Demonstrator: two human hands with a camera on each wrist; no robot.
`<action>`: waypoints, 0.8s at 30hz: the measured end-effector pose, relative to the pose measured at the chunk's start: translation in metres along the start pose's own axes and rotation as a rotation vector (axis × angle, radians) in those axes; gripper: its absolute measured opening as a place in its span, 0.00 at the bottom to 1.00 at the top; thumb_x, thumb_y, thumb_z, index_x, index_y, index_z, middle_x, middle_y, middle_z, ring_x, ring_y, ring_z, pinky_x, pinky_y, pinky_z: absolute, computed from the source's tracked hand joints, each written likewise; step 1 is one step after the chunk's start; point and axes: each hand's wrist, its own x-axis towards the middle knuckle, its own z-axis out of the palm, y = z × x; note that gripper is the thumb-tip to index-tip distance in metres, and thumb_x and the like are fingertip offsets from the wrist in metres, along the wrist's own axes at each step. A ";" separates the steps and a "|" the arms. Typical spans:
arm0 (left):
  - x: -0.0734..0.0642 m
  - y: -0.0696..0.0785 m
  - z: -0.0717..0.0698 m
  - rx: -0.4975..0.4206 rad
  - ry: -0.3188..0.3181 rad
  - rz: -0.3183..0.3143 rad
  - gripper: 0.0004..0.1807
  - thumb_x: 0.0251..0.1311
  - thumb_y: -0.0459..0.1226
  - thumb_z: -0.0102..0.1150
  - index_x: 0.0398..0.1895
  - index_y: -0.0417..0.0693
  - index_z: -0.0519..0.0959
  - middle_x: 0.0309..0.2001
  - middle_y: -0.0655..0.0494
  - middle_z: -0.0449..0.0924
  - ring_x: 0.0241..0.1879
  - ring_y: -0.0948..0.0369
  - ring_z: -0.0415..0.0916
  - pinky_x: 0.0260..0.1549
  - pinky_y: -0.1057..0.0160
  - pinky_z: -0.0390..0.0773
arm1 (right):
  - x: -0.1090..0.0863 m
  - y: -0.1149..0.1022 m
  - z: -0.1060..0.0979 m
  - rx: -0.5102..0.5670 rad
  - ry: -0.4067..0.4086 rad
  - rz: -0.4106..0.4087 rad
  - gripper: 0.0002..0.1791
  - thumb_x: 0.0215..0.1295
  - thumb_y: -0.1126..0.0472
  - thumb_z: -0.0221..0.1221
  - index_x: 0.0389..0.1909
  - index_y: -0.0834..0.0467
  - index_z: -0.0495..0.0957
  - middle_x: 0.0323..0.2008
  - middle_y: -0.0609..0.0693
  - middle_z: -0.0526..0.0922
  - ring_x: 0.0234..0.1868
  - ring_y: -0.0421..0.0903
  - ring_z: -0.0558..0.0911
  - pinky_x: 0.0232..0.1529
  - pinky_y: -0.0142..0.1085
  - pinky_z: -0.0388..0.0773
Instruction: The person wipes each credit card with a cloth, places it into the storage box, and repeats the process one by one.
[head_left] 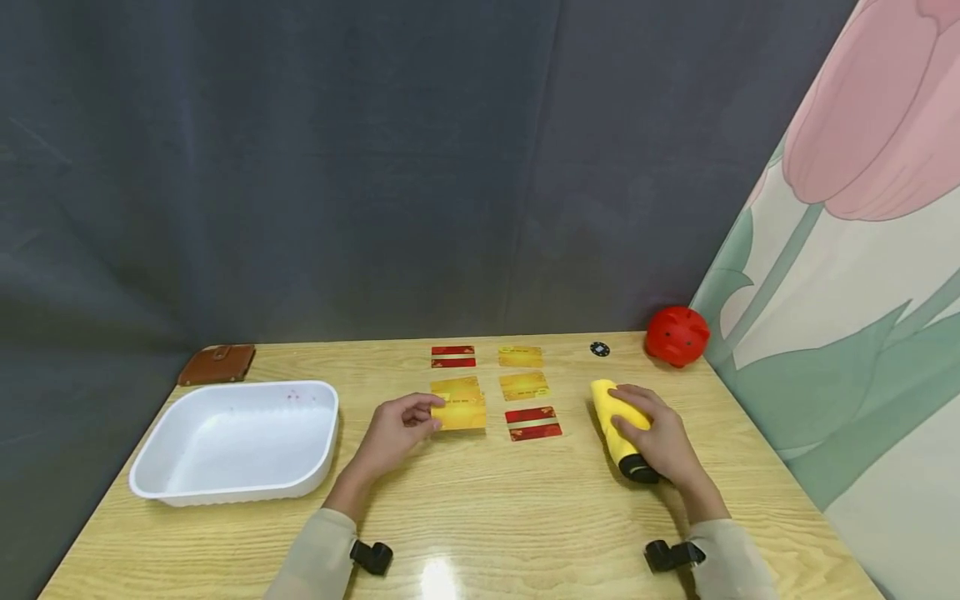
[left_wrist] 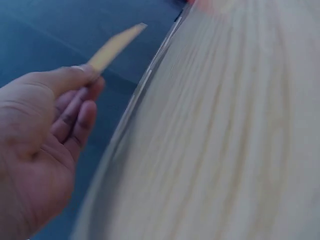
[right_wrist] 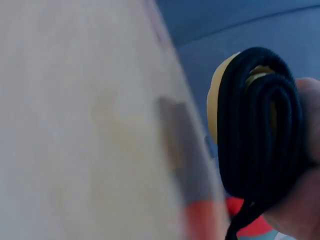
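My left hand (head_left: 397, 432) pinches a gold bank card (head_left: 463, 405) by its left edge, thumb against fingers. The left wrist view catches that card (left_wrist: 116, 49) nearly edge-on, lifted off the table. On the right, my right hand (head_left: 664, 435) grips a rolled yellow cloth (head_left: 617, 413) with black trim; its coiled black end (right_wrist: 260, 130) fills much of the right wrist view, where a gap separates it from the tabletop. Between the hands lie two gold cards (head_left: 525, 386) (head_left: 520, 357) and two red cards (head_left: 533, 423) (head_left: 453, 357).
A white plastic tray (head_left: 232, 492) stands at the left, with a brown leather wallet (head_left: 219, 365) behind it. Toward the back right are a black-and-white poker chip (head_left: 599, 349) and a red piggy bank (head_left: 677, 337). A dark curtain (head_left: 360, 183) borders the wooden table (head_left: 480, 525).
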 end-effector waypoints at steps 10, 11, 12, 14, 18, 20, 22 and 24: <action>0.000 0.029 -0.006 -0.083 0.068 0.014 0.18 0.62 0.36 0.73 0.55 0.55 0.86 0.47 0.53 0.89 0.45 0.61 0.83 0.44 0.70 0.85 | 0.015 -0.061 -0.001 0.172 0.037 -0.155 0.24 0.69 0.63 0.67 0.66 0.51 0.80 0.69 0.54 0.76 0.64 0.25 0.68 0.54 0.17 0.70; -0.001 0.032 -0.007 -0.083 0.073 0.023 0.17 0.62 0.36 0.73 0.55 0.55 0.86 0.48 0.53 0.89 0.45 0.62 0.83 0.45 0.70 0.85 | 0.016 -0.068 0.001 0.191 0.035 -0.170 0.24 0.68 0.64 0.67 0.65 0.52 0.80 0.69 0.54 0.76 0.64 0.26 0.68 0.53 0.18 0.71; -0.001 0.034 -0.008 -0.080 0.079 0.034 0.17 0.62 0.36 0.73 0.54 0.55 0.86 0.49 0.53 0.89 0.45 0.62 0.83 0.47 0.70 0.85 | 0.017 -0.077 0.003 0.205 0.034 -0.185 0.24 0.68 0.64 0.67 0.65 0.52 0.81 0.69 0.54 0.76 0.64 0.27 0.69 0.52 0.18 0.72; -0.002 0.039 -0.009 -0.072 0.089 0.051 0.16 0.62 0.37 0.73 0.54 0.55 0.86 0.51 0.55 0.88 0.45 0.62 0.84 0.49 0.70 0.84 | 0.017 -0.093 0.008 0.231 0.035 -0.216 0.24 0.67 0.66 0.67 0.64 0.53 0.81 0.69 0.54 0.75 0.63 0.31 0.70 0.49 0.20 0.74; -0.003 0.047 -0.009 -0.061 0.108 0.062 0.16 0.62 0.38 0.73 0.53 0.55 0.87 0.51 0.55 0.89 0.44 0.64 0.84 0.49 0.69 0.85 | 0.019 -0.126 0.024 0.259 0.040 -0.310 0.23 0.66 0.68 0.68 0.62 0.54 0.82 0.68 0.53 0.76 0.63 0.41 0.74 0.45 0.23 0.77; -0.003 0.049 -0.008 -0.061 0.118 0.066 0.16 0.61 0.37 0.73 0.53 0.54 0.87 0.51 0.54 0.89 0.44 0.65 0.84 0.48 0.69 0.85 | 0.019 -0.141 0.035 0.254 0.030 -0.368 0.23 0.65 0.68 0.68 0.61 0.54 0.83 0.67 0.53 0.77 0.66 0.48 0.75 0.50 0.23 0.78; -0.003 0.052 -0.007 -0.067 0.129 0.065 0.16 0.61 0.37 0.73 0.52 0.52 0.87 0.49 0.53 0.89 0.43 0.65 0.85 0.47 0.69 0.86 | 0.019 -0.155 0.046 0.239 0.008 -0.423 0.23 0.65 0.68 0.69 0.61 0.54 0.83 0.67 0.53 0.77 0.67 0.53 0.76 0.55 0.25 0.77; -0.004 0.053 -0.005 -0.075 0.140 0.073 0.16 0.61 0.36 0.73 0.52 0.50 0.87 0.48 0.52 0.90 0.42 0.65 0.85 0.47 0.69 0.86 | 0.017 -0.165 0.057 0.209 -0.018 -0.457 0.24 0.65 0.67 0.69 0.61 0.53 0.83 0.67 0.52 0.77 0.69 0.56 0.75 0.58 0.29 0.78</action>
